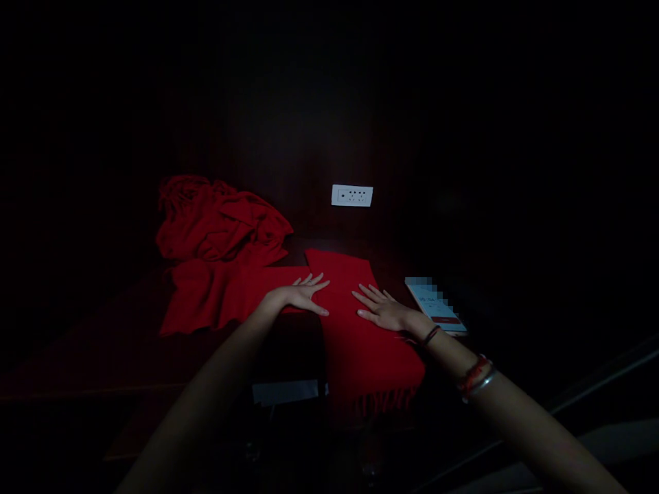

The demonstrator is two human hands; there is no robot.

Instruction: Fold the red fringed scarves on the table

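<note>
A red fringed scarf [368, 357] lies spread on a dark tabletop, its fringe hanging at the near end. My left hand [303, 295] rests on the red cloth with fingers spread, close to the left edge of the laid-out strip. On the scarf's right side my right hand [384, 309] is also flat, its fingers apart. A flat stretch of red cloth runs left from under my left hand to a rumpled part [206, 295]. Whether this is one piece with the fringed strip I cannot tell. Neither hand grips anything.
A heap of crumpled red cloth [221, 219] with fringe sits at the back left. To the right of my right hand lies a phone [437, 309] with a lit screen. A white socket panel [352, 195] is on the dark wall behind. The surroundings are very dark.
</note>
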